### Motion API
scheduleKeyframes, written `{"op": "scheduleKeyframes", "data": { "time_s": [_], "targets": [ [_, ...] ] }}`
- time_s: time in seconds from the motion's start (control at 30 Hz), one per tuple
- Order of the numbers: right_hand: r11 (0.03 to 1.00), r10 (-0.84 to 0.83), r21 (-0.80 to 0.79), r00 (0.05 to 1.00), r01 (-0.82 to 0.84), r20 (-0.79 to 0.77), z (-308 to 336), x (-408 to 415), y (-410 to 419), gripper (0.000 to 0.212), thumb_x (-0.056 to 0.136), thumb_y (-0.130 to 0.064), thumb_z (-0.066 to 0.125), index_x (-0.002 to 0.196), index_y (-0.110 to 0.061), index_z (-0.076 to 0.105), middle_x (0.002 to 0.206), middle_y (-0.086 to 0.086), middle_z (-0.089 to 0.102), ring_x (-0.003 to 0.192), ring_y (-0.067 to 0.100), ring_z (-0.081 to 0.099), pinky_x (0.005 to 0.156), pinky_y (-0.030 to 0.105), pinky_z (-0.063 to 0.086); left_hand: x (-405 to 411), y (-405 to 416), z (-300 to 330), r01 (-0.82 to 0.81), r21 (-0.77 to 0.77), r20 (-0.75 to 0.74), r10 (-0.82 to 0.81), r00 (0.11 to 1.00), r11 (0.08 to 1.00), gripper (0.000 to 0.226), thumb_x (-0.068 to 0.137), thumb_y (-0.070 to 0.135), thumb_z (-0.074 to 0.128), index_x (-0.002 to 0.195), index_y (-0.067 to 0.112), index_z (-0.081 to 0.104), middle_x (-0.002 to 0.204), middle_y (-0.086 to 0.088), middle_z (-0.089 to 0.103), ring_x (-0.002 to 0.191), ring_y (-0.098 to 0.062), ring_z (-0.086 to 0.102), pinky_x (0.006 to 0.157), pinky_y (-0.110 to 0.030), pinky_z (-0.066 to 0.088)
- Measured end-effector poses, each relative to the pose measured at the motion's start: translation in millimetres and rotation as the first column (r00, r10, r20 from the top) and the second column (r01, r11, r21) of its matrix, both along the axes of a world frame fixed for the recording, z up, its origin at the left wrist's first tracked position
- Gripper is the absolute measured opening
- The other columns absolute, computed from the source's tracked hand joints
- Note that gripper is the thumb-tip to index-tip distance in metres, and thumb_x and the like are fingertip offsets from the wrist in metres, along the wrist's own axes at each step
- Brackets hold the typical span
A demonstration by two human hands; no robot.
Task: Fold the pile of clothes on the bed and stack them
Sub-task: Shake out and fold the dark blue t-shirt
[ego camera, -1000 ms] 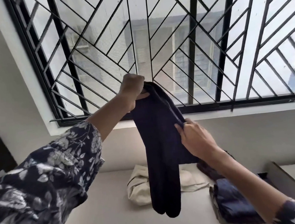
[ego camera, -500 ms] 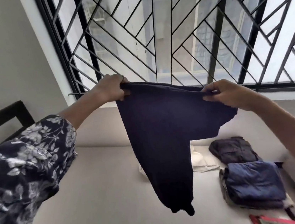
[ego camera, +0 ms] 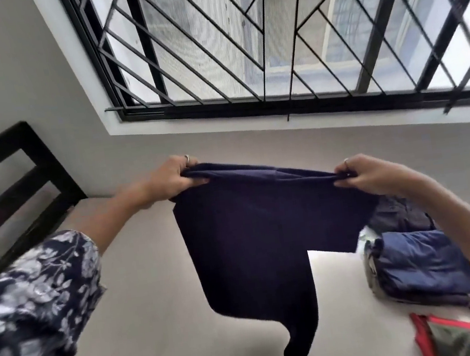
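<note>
A person holds a dark navy garment (ego camera: 252, 234) stretched in the air above a bed (ego camera: 145, 322), the left hand (ego camera: 173, 178) and right hand (ego camera: 366, 172) each pinching one end of its top edge, fingers curled over the bunched cloth. Between the two grips the edge runs taut; below them the fabric hangs loose, one long narrow part trailing down under the left-hand side, its tip clear of the mattress. The cloth looks light, soft and limp, likely to sag and crease wherever it is not supported, so the corners of the top edge seem the sensible places to hold it. Below and just beyond the right-hand grip lies a stack of folded clothes (ego camera: 422, 267), a blue piece on top, with a darker folded item (ego camera: 401, 213) behind it and a red-edged green piece (ego camera: 455, 340) nearer the camera. Under the left-hand grip the mattress lies bare. A dark headboard (ego camera: 13, 187) stands off to the left, a barred window (ego camera: 284, 32) above.
</note>
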State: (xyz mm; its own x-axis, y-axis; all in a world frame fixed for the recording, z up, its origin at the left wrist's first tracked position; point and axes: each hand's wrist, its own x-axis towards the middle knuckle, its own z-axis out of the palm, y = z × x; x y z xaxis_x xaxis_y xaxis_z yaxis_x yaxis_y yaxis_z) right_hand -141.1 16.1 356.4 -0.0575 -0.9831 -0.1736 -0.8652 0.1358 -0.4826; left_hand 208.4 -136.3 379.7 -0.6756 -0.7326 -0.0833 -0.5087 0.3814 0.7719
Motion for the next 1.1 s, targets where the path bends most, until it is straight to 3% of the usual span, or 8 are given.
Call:
{"op": "scheduleKeyframes", "data": {
  "time_s": [0.1, 0.23, 0.37, 0.5, 0.63, 0.77, 0.93, 1.1],
  "targets": [
    [0.996, -0.093, 0.002, 0.994, 0.093, -0.060, -45, 7, -48, 0.022, 0.092, -0.009, 0.057, 0.074, -0.021, 0.058, 0.075, 0.001, 0.061, 0.079, 0.022, 0.055, 0.068, 0.028, 0.036, -4, -35, -34, -0.095, -0.029, 0.003, 0.095, 0.995, 0.995, 0.009, 0.089, 0.018, 0.066, 0.085, 0.010, 0.063, 0.054, 0.011, 0.053, 0.046, -0.002, 0.045, 0.046, -0.022, 0.035],
    [0.944, -0.321, -0.103, 0.946, 0.314, -0.054, -75, 28, -105, 0.028, 0.095, -0.011, 0.049, 0.120, -0.015, 0.061, 0.114, 0.013, 0.064, 0.100, 0.033, 0.061, 0.080, 0.033, 0.050, 2, -72, -47, -0.234, -0.077, -0.085, 0.227, 0.970, 0.969, 0.006, 0.089, 0.015, 0.065, 0.090, 0.009, 0.066, 0.070, 0.001, 0.060, 0.060, -0.010, 0.052, 0.055, -0.021, 0.042],
    [0.870, -0.377, -0.069, 0.750, 0.488, 0.544, -60, 63, -146, 0.029, 0.095, 0.004, 0.042, 0.117, -0.013, 0.050, 0.107, 0.009, 0.053, 0.068, 0.026, 0.063, 0.042, 0.022, 0.051, 18, -101, -20, -0.344, -0.088, -0.251, 0.314, 0.916, 0.935, 0.006, 0.090, 0.010, 0.063, 0.095, 0.011, 0.065, 0.077, 0.002, 0.063, 0.065, -0.003, 0.058, 0.065, -0.017, 0.046],
    [0.872, -0.217, -0.136, 0.622, 0.470, 0.752, -46, 81, -171, 0.020, 0.096, 0.008, 0.038, 0.105, -0.006, 0.049, 0.095, 0.012, 0.054, 0.076, 0.021, 0.060, 0.062, 0.019, 0.058, 40, -110, 16, -0.317, -0.046, -0.336, 0.284, 0.898, 0.947, 0.015, 0.090, 0.004, 0.061, 0.083, 0.017, 0.061, 0.059, 0.015, 0.061, 0.052, 0.005, 0.054, 0.053, -0.011, 0.041],
    [0.899, -0.144, -0.189, 0.676, 0.394, 0.723, -47, 88, -173, 0.025, 0.095, 0.008, 0.040, 0.091, -0.012, 0.056, 0.085, 0.006, 0.057, 0.077, 0.012, 0.057, 0.072, 0.018, 0.053, 71, -99, 23, -0.229, -0.006, -0.242, 0.221, 0.945, 0.973, 0.005, 0.089, 0.010, 0.065, 0.090, 0.005, 0.064, 0.068, 0.001, 0.056, 0.053, -0.006, 0.049, 0.053, -0.024, 0.038],
    [0.953, -0.112, -0.155, 0.778, 0.260, 0.618, -84, 93, -153, 0.023, 0.090, 0.008, 0.048, 0.087, -0.010, 0.062, 0.079, 0.007, 0.061, 0.072, 0.012, 0.056, 0.070, 0.028, 0.046, 94, -65, -12, -0.116, 0.103, -0.088, 0.125, 0.988, 0.988, 0.013, 0.075, 0.017, 0.075, 0.074, 0.014, 0.062, 0.058, 0.005, 0.056, 0.050, -0.004, 0.050, 0.048, -0.019, 0.039],
    [0.983, -0.171, 0.039, 0.822, 0.179, 0.543, -192, 102, -104, 0.033, 0.084, 0.014, 0.052, 0.090, -0.013, 0.069, 0.083, 0.007, 0.064, 0.076, 0.017, 0.051, 0.066, 0.028, 0.037, 114, -17, -128, -0.072, 0.310, 0.187, 0.014, 0.982, 0.948, 0.015, 0.079, 0.008, 0.076, 0.072, 0.013, 0.063, 0.057, 0.004, 0.050, 0.050, -0.004, 0.044, 0.049, -0.016, 0.034],
    [0.942, -0.316, 0.268, 0.806, 0.203, 0.501, -312, 113, -28, 0.032, 0.088, 0.012, 0.050, 0.105, -0.009, 0.068, 0.107, 0.005, 0.068, 0.098, 0.016, 0.059, 0.077, 0.012, 0.042, 120, 48, -271, -0.030, 0.472, 0.244, -0.098, 0.965, 0.881, 0.030, 0.076, 0.013, 0.078, 0.060, 0.029, 0.058, 0.055, 0.015, 0.047, 0.054, 0.000, 0.042, 0.054, -0.018, 0.033]
  ]
}}
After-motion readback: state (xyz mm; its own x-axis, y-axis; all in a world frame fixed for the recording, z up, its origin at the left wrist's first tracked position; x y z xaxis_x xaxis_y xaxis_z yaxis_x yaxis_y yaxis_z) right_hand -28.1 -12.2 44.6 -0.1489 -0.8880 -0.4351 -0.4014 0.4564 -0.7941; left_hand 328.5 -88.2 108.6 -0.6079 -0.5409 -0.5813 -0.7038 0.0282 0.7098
